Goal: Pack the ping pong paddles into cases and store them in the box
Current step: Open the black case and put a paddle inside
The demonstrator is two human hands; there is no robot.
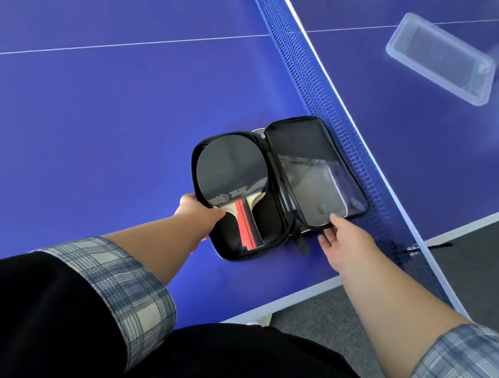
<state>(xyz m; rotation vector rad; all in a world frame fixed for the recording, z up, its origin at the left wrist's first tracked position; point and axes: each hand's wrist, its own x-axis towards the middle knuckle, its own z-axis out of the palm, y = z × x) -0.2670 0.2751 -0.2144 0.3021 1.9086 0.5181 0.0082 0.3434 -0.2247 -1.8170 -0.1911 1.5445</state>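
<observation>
A black zip case lies spread open on the blue table beside the net. In its left half rests a paddle with a black rubber face and a red-and-black handle pointing toward me. The right half carries a clear plastic pocket. My left hand grips the near left rim of the case, thumb at the paddle's neck. My right hand has its fingers apart, fingertips touching the near edge of the right flap. A clear plastic box stands across the net at the upper right.
The blue net runs diagonally just right of the case. The table edge lies close on the near right, with grey floor beyond. A white centre line crosses the table top at the left.
</observation>
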